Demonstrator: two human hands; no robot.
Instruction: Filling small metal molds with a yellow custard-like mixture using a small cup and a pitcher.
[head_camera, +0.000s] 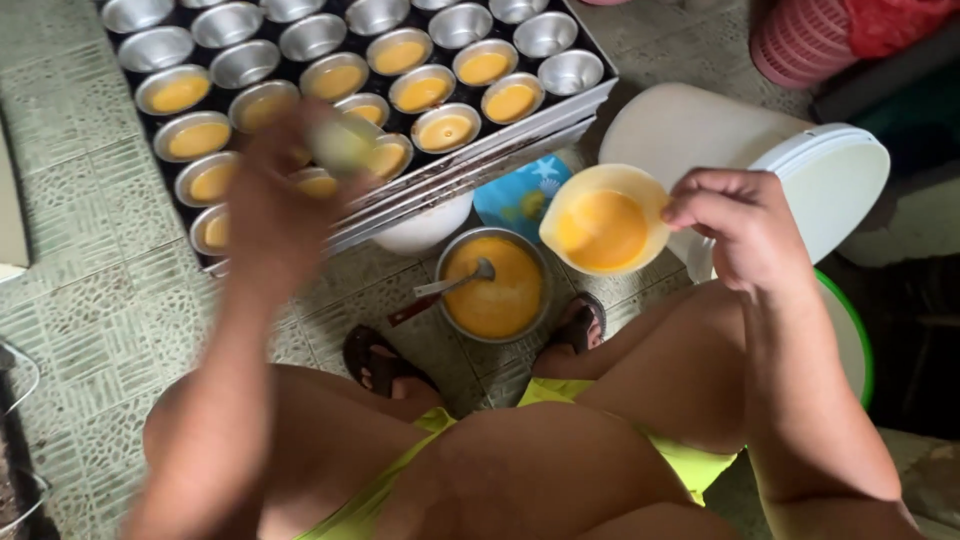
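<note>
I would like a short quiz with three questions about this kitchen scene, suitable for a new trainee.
1. True or false: every small round metal mould on the dark baking tray holds yellow batter.
2. Which hand holds the pale yellow plastic jug of batter?
A. left
B. right
3. Fill in: a metal ______ rests in the round metal bowl of orange-yellow batter on the floor.

Key
1. False. The moulds along the far rows are empty.
2. B. The right hand grips the jug; the left hand is blurred over the tray.
3. Spoon.
</note>
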